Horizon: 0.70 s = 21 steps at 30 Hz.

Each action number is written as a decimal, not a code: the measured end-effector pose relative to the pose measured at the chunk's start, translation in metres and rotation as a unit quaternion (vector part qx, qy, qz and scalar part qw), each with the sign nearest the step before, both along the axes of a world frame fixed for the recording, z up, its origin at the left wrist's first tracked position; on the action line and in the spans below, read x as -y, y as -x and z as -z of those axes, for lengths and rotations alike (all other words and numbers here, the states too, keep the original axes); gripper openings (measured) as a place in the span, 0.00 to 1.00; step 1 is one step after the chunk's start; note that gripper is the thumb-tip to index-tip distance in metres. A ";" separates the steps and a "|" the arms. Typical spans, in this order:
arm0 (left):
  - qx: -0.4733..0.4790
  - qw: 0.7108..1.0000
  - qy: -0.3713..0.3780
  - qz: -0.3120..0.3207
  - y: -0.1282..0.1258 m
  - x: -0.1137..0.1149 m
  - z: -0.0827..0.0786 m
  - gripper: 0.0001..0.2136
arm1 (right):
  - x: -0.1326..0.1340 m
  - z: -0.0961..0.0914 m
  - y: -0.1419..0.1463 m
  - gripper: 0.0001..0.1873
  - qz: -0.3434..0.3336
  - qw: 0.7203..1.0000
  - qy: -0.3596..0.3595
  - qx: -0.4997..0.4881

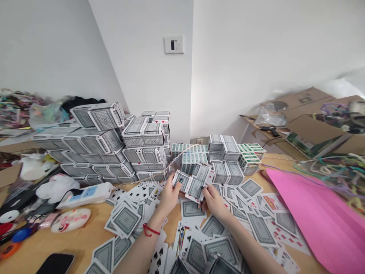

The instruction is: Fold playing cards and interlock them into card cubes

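Above the table, my left hand [170, 193] pinches the left end of a few overlapping playing cards [196, 183] with grey patterned backs, thumb on top. My right hand [212, 198] is closed on the lower right part of the same cards. Red diamond pips show along their right edge. Whether the cards are folded or joined together, I cannot tell. Below and around both hands lie loose playing cards [125, 220], some face up and some face down. Behind them stand blocks built from cards [144, 133], with a smaller card block [228, 171] to the right.
Green-and-white card boxes [249, 161] stand at the back. To the left are a white power strip [85, 194], a computer mouse [71, 220] and a phone [55, 263]. A pink sheet [310, 217] and a cardboard box [316, 133] occupy the right side.
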<state>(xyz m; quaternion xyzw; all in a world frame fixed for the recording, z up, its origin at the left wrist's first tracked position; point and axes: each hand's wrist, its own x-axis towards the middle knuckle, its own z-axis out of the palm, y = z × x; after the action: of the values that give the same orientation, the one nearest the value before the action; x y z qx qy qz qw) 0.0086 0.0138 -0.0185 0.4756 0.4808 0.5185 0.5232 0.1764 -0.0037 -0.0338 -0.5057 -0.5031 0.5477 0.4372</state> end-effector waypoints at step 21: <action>-0.050 0.994 -0.004 0.096 -0.012 0.015 -0.008 0.19 | 0.002 0.003 -0.006 0.13 -0.002 0.999 -0.022 -0.037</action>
<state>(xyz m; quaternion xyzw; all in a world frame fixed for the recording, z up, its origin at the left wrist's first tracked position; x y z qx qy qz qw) 0.0204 -0.0011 -0.0109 0.5470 0.4562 0.4436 0.5440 0.1827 -0.0055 -0.0372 -0.4744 -0.4999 0.5553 0.4655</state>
